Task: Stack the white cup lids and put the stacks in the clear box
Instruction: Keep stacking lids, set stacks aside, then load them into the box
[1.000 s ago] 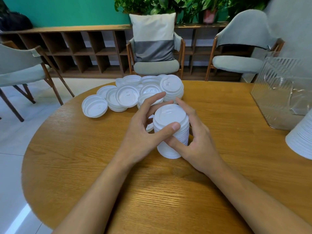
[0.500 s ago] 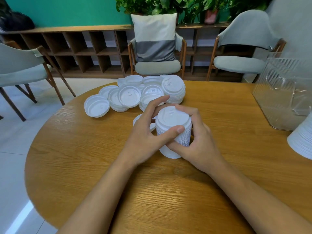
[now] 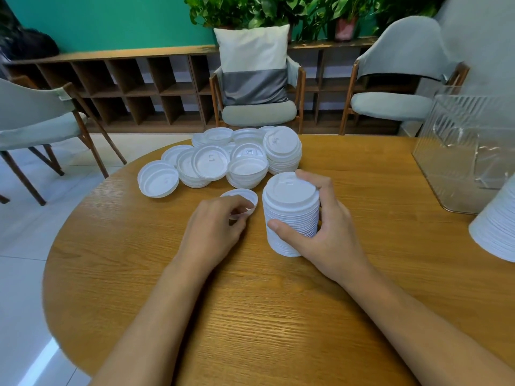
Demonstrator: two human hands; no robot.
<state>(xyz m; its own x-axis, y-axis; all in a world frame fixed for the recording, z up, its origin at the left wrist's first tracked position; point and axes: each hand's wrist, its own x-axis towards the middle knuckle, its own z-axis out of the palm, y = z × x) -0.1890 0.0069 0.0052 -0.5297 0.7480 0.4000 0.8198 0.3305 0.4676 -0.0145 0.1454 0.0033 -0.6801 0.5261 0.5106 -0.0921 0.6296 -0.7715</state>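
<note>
Head view, right hand (image 3: 331, 232) gripping lid stack (image 3: 291, 213), left hand (image 3: 214, 229) pinching half-hidden lid (image 3: 239, 195)

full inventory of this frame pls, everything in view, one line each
tall lid stack: one, white, table centre
single lid: one, white, left of the tall lid stack
loose lids: many, white, heaped on table's far side
second lid stack: one, white, right edge, partly cut off
clear box: one, transparent, ribbed, table far right
table: one, light wood, round
chairs: three, grey-green, wood frames, behind table
cushion: one, white and grey, on middle chair
shelf: one, brown, along green wall
plants: several, green, atop shelf
left hand: pinches the single lid's near rim
right hand: grips the tall lid stack
</note>
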